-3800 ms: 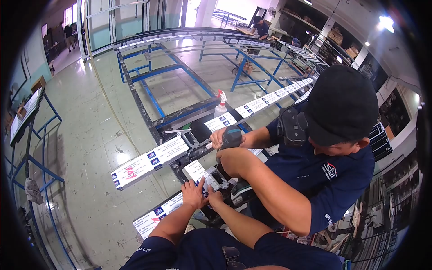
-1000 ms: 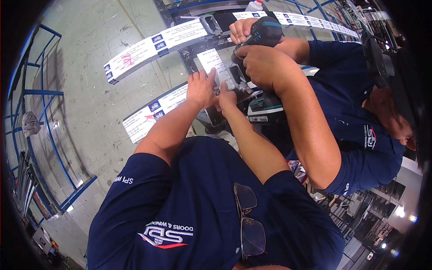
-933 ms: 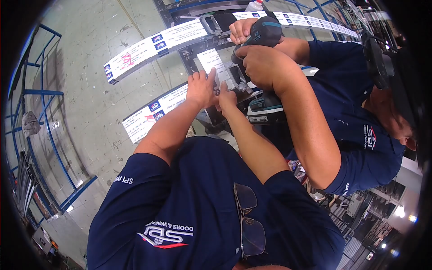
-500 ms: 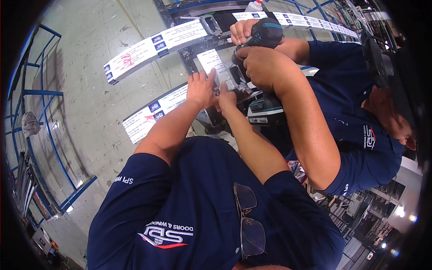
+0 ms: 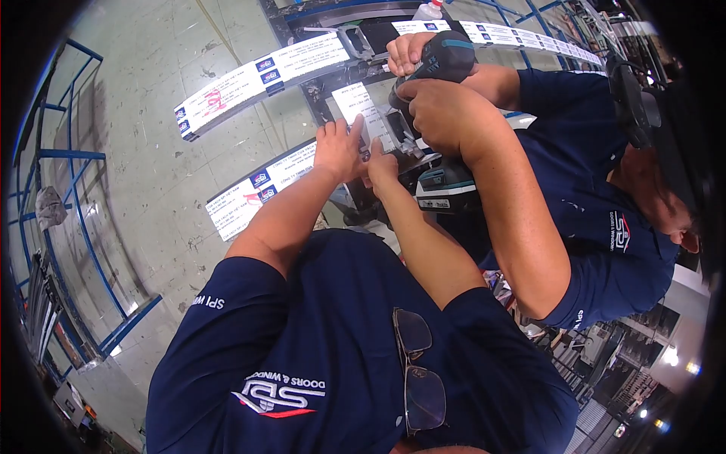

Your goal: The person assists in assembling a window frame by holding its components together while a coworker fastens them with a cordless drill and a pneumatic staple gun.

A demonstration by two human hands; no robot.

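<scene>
At the near end of a short white-filmed profile [image 5: 354, 102], my left hand [image 5: 338, 151] grips its left side, with the index finger lying along the film. My right hand [image 5: 382, 166] holds the same end from the right, thumb up and the other fingers partly hidden. Just beyond, a co-worker's two hands hold a teal and black power drill [image 5: 446, 57] over a metal fitting beside the profile. The drill's tip is hidden behind the co-worker's hand.
Long white-filmed profiles [image 5: 261, 87] cross the dark work frame, and another [image 5: 249, 197] lies nearer on the left. The co-worker [image 5: 560, 181] leans in from the right. A white bottle [image 5: 428, 10] stands at the top. Blue metal racks [image 5: 72, 156] are at the left.
</scene>
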